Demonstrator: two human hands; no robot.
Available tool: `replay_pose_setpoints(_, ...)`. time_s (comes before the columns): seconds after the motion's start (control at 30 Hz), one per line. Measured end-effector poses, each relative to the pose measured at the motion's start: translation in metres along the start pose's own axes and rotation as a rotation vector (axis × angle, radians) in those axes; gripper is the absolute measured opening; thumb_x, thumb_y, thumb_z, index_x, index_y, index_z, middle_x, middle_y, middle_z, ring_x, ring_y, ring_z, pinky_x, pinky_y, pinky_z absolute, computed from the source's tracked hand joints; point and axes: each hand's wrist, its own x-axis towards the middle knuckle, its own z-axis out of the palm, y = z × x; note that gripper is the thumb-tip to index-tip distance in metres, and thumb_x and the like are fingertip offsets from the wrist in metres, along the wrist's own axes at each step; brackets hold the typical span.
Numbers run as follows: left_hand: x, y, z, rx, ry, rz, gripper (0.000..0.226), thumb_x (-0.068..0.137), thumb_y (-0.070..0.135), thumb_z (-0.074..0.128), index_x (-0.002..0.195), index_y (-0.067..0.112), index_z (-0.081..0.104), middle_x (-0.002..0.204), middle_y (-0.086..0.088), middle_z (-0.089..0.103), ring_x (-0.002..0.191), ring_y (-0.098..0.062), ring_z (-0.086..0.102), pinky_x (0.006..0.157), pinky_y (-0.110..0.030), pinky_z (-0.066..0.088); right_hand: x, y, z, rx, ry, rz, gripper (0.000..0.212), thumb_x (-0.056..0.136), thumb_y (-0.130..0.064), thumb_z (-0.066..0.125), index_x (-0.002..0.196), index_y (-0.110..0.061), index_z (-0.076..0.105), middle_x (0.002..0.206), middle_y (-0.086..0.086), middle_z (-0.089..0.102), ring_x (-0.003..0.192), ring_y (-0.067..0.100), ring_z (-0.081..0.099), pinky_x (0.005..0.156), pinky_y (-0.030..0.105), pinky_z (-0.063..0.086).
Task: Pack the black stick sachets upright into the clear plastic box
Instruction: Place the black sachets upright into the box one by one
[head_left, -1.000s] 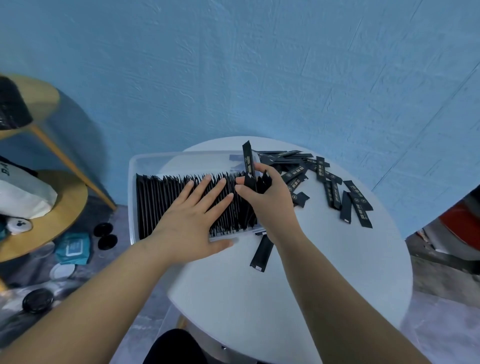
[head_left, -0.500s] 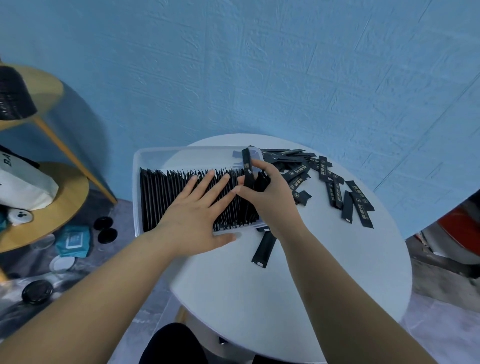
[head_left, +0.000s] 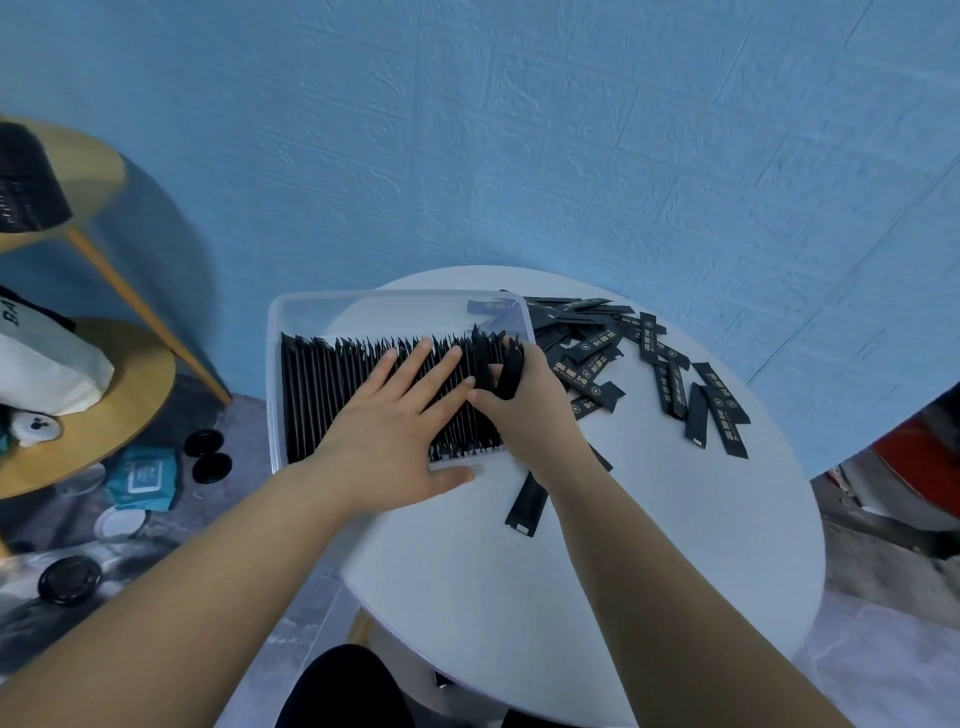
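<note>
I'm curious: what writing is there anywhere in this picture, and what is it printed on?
"BA": dark letters on the white bag at the left edge; the rest is cut off.
Gold print and a round emblem on the loose black sachets: too small to read.
Pale label on the teal pack, lower left: too blurred to read.
No other text shows.

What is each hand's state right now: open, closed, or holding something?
Left hand: open, fingers flat on the packed sachets.
Right hand: closed on a black sachet at the row's end.
</note>
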Motion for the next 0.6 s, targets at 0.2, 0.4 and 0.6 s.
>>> replay_pose_setpoints(0.2,-0.0004,0.0014,-0.0016,0.011,-0.007,-0.002,0.101,0.058,0.076,-0.008,0.148,0.03,-0.016,0.143,0.006,-0.039,0.126,-0.016,-0.044,0.099,-0.032,-0.037,-0.001,0.0022,0.0002,0.054,0.069,0.027,0.054,0.082,-0.011,0.066,0.13,-0.023,0.044,0.103,-0.008,0.063,0.1,0.01,0.058,0.087,0.023,0.045)
replay_pose_setpoints(0.4,-0.0005,0.0004,-0.0004,-0.001,-0.001,-0.007,0.096,0.058,0.076,-0.008,0.141,0.03,-0.024,0.144,0.007,-0.038,0.129,-0.015,-0.042,0.1,-0.032,-0.035,0.0029,-0.0001,-0.0008,0.005,0.013,0.035,0.048,0.086,-0.013,0.06,0.129,-0.02,0.043,0.105,-0.005,0.064,0.097,0.011,0.06,0.084,0.026,0.048)
replay_pose_setpoints(0.6,0.0008,-0.0008,0.0016,-0.031,0.008,-0.007,0.087,0.057,0.076,-0.007,0.131,0.038,-0.033,0.145,0.008,-0.037,0.13,-0.014,-0.04,0.106,-0.034,-0.031,0.0081,0.0018,-0.0082,0.017,0.023,0.061,0.044,0.09,-0.012,0.055,0.132,-0.019,0.041,0.109,-0.006,0.065,0.092,0.006,0.056,0.062,0.005,0.039)
